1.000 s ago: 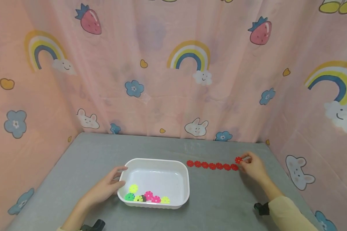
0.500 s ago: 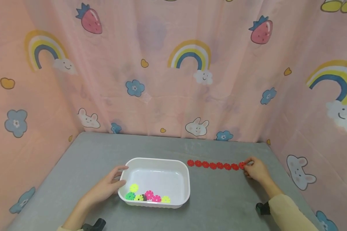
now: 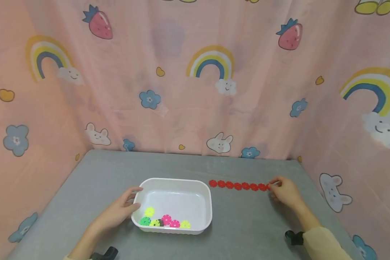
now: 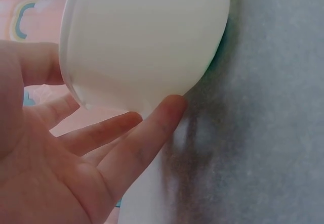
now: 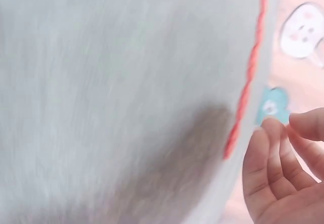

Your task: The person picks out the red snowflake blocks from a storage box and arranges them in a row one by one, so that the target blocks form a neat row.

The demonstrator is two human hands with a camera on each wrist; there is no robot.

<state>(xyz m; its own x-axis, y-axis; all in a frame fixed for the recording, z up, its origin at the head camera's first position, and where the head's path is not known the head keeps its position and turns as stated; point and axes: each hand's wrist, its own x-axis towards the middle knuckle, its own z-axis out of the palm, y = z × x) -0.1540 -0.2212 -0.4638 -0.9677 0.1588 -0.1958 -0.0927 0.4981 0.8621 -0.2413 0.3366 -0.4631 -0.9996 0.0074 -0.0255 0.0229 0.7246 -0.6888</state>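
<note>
My left hand holds the left end of a white plastic tray, fingers at its rim and outer wall; the left wrist view shows fingertips against the wall. Several yellow, green, pink and dark snowflake discs lie along the tray's near side. To its right, a row of red snowflake discs runs across the table. My right hand is at the row's right end, fingers partly covering the last disc. In the right wrist view, loosely bent fingers stand beside the row, nothing visible between them.
The grey table meets a pink patterned curtain at the back and both sides. Dark wrist mounts sit at the cuffs.
My right hand lowered a red disc to the row's right end, then moved slightly left over it; its grip looks released now. The left hand and tray stay put.
</note>
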